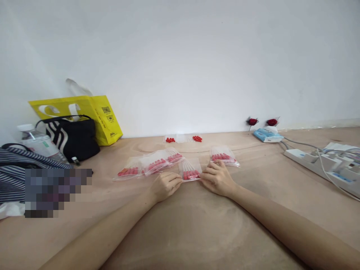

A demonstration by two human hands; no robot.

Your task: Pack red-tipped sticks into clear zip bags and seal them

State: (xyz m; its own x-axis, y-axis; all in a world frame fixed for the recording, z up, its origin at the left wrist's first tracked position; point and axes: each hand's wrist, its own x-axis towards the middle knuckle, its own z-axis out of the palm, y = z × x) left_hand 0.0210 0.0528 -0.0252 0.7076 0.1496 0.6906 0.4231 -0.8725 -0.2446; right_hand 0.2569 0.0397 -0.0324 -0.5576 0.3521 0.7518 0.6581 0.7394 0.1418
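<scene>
Both hands pinch a clear bag of red-tipped white sticks near its lower corners.

Head-worn view, forward-down across tabletop

No words can be read: the yellow bag at the far left bears two square black codes above print too small to read, and the label on the clear bottle at left is blurred.
</scene>
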